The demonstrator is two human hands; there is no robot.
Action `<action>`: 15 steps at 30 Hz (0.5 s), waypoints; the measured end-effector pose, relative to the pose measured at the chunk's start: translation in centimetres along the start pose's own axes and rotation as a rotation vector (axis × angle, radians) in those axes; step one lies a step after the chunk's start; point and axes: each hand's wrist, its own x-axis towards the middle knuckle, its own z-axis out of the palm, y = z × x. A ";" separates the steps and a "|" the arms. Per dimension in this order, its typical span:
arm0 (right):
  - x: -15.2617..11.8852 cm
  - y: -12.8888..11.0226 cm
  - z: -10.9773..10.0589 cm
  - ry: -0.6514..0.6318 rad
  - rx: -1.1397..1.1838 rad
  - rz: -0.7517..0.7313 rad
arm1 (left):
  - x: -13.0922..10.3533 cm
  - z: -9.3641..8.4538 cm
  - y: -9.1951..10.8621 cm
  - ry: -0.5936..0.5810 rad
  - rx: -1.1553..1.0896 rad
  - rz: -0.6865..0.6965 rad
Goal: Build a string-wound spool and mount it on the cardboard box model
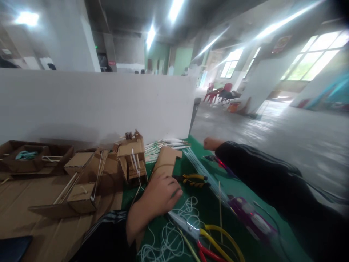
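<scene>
My left hand [160, 193] is over the near end of a flat cardboard piece [165, 160], palm down, its fingers loosely bent and slightly apart. Nothing shows in it. Just below lie scissors [188, 227] with yellow and red handles and a loose tangle of white string [166, 242]. Yellow-and-black pliers [195, 179] rest to its right. My right hand [210, 143] is stretched out to the table's far right edge, with its fingers curled closed; whatever is inside is hidden. Beneath that forearm, a dark object with a red glow [222, 163] is partly covered.
Cardboard models with sticks and string [132, 151] stand left of centre, with another cardboard build [81, 193] beside them. Clear glue sticks [200, 167] and a purple power strip [252, 218] lie on the green tabletop [261, 203]. A white partition [122, 105] stands behind.
</scene>
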 end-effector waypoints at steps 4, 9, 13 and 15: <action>-0.7 0.6 -0.5 -0.184 -0.087 0.022 | 0.0 -0.2 -0.1 0.006 0.004 0.002; -4.1 0.0 -1.9 -0.154 -0.090 -0.038 | 0.2 -2.3 0.3 -0.006 0.007 -0.018; -8.7 -0.6 -3.3 -0.075 0.017 -0.101 | -0.1 -6.9 1.6 0.017 0.018 -0.080; -11.1 -0.3 -3.8 -0.026 0.095 -0.076 | -0.9 -9.9 1.9 0.063 -0.007 -0.110</action>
